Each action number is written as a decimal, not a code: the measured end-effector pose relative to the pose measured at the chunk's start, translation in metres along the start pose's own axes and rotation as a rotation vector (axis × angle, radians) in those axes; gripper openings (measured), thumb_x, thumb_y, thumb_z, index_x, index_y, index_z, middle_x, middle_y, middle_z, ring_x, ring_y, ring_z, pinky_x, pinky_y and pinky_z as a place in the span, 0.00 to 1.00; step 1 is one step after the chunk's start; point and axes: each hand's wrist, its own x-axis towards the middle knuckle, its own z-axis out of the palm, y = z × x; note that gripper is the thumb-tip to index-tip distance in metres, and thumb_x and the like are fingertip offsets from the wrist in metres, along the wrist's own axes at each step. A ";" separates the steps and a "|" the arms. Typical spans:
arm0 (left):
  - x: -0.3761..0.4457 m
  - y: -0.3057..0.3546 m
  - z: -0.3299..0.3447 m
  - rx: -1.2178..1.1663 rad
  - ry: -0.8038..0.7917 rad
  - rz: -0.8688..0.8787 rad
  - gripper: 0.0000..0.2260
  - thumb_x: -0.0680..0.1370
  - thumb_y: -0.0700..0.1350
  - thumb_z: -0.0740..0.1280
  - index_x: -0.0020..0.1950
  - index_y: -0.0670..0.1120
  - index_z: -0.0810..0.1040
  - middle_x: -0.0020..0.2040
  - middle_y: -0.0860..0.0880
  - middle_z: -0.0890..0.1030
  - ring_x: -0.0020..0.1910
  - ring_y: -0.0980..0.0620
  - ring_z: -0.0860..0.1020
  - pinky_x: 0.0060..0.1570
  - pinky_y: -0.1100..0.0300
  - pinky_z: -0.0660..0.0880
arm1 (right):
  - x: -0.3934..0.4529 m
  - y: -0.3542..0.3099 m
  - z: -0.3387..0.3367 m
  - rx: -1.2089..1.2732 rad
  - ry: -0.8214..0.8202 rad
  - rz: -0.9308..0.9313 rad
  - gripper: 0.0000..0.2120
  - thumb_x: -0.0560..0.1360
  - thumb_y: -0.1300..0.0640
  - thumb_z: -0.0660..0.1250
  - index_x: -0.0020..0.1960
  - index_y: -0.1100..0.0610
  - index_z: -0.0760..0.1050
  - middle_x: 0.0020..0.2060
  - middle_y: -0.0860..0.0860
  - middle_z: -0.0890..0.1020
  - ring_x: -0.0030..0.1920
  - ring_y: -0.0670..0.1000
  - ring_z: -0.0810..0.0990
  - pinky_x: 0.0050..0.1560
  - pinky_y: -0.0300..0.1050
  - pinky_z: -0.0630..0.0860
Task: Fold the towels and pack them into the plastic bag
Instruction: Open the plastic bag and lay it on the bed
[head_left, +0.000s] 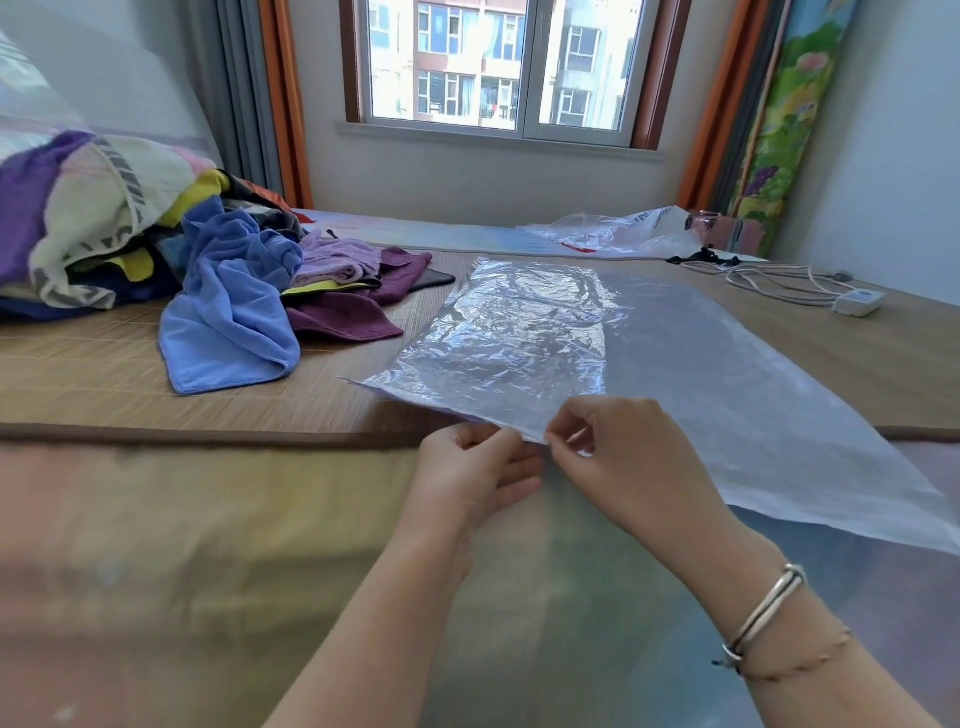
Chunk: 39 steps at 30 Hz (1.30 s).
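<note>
Head camera looks down on a bed covered with a woven mat (130, 364), where a large clear plastic bag (545, 338) lies flat, its near edge lifted a little above the mat. Both hands meet at this near edge. The left hand (475, 470) holds the film from below with its fingers (511, 460) curled lightly under it, and the right hand (618, 457) pinches the same edge between thumb and fingertips just beside the left. So both hands are closed on the bag, and nothing else is held.

The towels (156, 249) wait in a loose, unfolded pile at the far left of the mat, well apart from the hands; a blue one (228, 322) hangs nearest to the bag. None is inside the bag yet.

I judge the step is opening the mouth of the bag, an early part of the task. The next move probably needs the two layers of thin film to be rubbed apart and separated, which can be difficult because such film sticks together. After that the folding of the towels must begin.
</note>
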 end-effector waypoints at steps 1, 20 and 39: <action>0.000 0.000 0.001 -0.005 -0.002 -0.021 0.04 0.78 0.35 0.64 0.46 0.38 0.78 0.39 0.42 0.83 0.36 0.51 0.83 0.37 0.61 0.82 | 0.000 -0.001 0.000 -0.003 -0.010 -0.001 0.03 0.73 0.54 0.68 0.41 0.49 0.80 0.37 0.44 0.83 0.42 0.45 0.82 0.46 0.45 0.77; 0.000 0.007 -0.007 0.081 -0.087 -0.008 0.03 0.75 0.34 0.69 0.47 0.36 0.77 0.47 0.36 0.83 0.41 0.48 0.84 0.36 0.63 0.81 | 0.003 0.003 -0.003 0.150 -0.039 0.075 0.05 0.71 0.55 0.71 0.36 0.48 0.80 0.33 0.40 0.82 0.35 0.36 0.79 0.38 0.34 0.72; 0.005 -0.001 0.001 0.371 -0.002 0.238 0.04 0.73 0.31 0.66 0.39 0.31 0.77 0.26 0.47 0.75 0.22 0.59 0.73 0.29 0.67 0.72 | 0.000 -0.002 0.007 0.047 -0.075 0.040 0.04 0.73 0.51 0.69 0.40 0.50 0.80 0.38 0.46 0.84 0.43 0.45 0.83 0.46 0.45 0.78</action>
